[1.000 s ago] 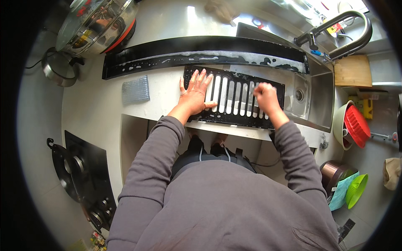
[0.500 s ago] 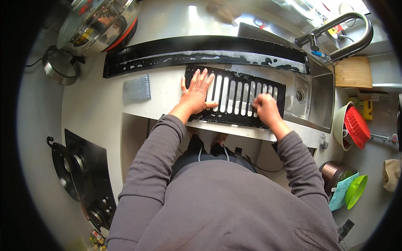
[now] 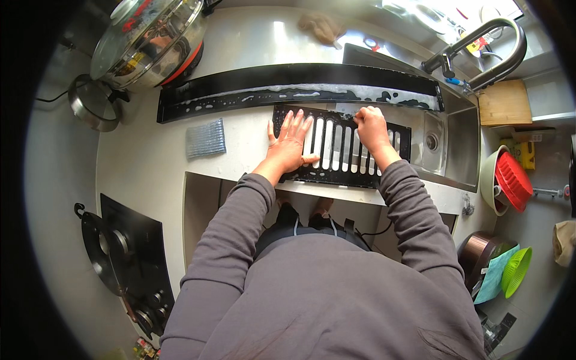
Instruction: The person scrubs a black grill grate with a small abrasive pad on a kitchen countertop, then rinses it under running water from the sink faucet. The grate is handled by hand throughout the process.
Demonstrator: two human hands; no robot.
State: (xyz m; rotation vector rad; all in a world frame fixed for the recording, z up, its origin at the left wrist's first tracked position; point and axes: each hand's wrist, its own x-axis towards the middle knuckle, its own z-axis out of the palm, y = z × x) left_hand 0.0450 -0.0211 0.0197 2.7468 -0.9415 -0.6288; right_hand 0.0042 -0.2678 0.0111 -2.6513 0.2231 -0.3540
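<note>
Panel [image 3: 333,174]: black, slotted, wet; lies at upper middle of frame, left part on the tabletop [image 3: 144,144], right part over the sink [image 3: 463,141].
Left hand [image 3: 288,147]: spread flat on panel's left end, palm down, grasping nothing.
Right hand [image 3: 372,129]: clenched, fingers bunched at panel's far edge, right of its middle; can't tell if anything is inside.
Blocked: left hand hides leftmost slots; right hand and forearm hide some on the right.
Behind panel: long black trough [image 3: 288,75], suds inside, runs across upper frame and over part of sink.
Left of panel: grey pad [image 3: 206,139], apart from it.
Upper left: steamer [image 3: 153,51], steel pan [image 3: 99,111] next to it.
Lower left: stove [image 3: 141,240], wok [image 3: 99,252] on it.
Upper right: tap [image 3: 517,51] arching beside sink, board [image 3: 505,103] just below.
Right edge: pale bowl [image 3: 488,175] with red colander [image 3: 514,181] leaning in; steel wool [image 3: 467,207] near it.
Lower right: teal cloth [image 3: 495,277], green basket [image 3: 517,272] against it.
</note>
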